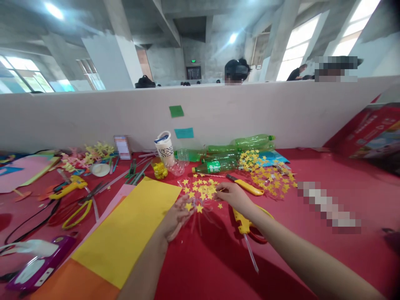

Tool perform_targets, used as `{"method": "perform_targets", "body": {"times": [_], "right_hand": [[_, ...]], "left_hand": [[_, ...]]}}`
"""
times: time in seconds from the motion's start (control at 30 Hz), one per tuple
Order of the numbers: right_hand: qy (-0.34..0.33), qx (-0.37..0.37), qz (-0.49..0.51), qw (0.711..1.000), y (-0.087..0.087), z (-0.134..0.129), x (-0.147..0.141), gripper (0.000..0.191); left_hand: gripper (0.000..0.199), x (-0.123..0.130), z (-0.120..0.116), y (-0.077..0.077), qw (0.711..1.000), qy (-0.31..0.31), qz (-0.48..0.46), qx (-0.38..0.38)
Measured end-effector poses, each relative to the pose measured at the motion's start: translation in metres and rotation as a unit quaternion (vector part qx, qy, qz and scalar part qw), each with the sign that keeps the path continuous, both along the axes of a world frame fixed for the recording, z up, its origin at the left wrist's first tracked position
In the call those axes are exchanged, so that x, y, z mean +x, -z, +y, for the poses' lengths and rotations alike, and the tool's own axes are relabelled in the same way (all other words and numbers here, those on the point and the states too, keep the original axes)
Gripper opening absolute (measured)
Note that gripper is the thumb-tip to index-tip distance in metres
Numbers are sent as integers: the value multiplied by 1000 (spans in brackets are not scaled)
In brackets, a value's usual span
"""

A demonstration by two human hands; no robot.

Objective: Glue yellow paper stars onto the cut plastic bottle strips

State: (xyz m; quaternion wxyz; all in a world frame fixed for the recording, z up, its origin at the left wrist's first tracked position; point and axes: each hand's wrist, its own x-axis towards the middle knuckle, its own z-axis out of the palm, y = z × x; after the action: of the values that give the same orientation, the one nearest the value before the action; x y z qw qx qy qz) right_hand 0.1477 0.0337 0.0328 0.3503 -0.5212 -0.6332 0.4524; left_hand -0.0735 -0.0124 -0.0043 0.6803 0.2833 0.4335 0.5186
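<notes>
A bunch of yellow paper stars (204,189) on clear plastic strips is between my hands, above the red table. My left hand (177,214) grips its lower left side, with the fingers partly curled around it. At the right edge of the bunch, my right hand (233,195) has its fingertips pinched together; whatever lies between them is too small to make out. One loose star (220,206) shows just below those fingertips. Under my right forearm lies a yellow glue gun (242,221) with a clear glue stick, partly covered. A yellow utility knife (248,186) rests beyond the right hand.
Green plastic bottles (215,166) lie at the back beside another star cluster (268,173) and a white cup (164,148). Yellow paper (134,225), yellow-handled scissors (79,210), a second glue gun (70,186) and a purple power strip (40,264) occupy the left. A white partition (125,110) closes the back.
</notes>
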Motion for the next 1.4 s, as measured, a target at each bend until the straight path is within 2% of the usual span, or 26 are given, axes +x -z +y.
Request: {"method": "perform_targets", "body": {"times": [0.13,0.33,0.43,0.53,0.7,0.83,0.93,1.07,1.2,1.4], "right_hand": [[-5,-9,-21,1000,14,5,1,7],[-5,-1,-45,999,20,6,-2,9],[-12,9,-57,998,17,3,-3,14],[-15,21,-74,997,12,-3,0,29],[-21,53,-123,991,-7,-9,22,42],[-2,67,-200,977,-24,11,49,23],[-13,56,-280,958,-25,37,55,17],[-94,14,-361,928,-13,66,36,26],[-135,-25,-417,898,2,84,13,28],[-140,-62,-451,879,17,97,6,28]], "left_hand": [[73,-12,4,-3,999,14,37,-5],[63,-20,6,-8,996,-48,75,-11],[60,-21,7,-6,994,-70,84,13],[60,-23,7,-4,991,-78,103,27],[58,-25,8,-7,984,-83,150,52],[55,-26,10,-7,975,-103,191,56],[55,-29,15,-2,964,-118,225,75],[46,-33,19,4,931,-181,293,126],[38,-31,16,-2,881,-270,338,192],[31,-19,8,-13,895,-239,320,200]]}}
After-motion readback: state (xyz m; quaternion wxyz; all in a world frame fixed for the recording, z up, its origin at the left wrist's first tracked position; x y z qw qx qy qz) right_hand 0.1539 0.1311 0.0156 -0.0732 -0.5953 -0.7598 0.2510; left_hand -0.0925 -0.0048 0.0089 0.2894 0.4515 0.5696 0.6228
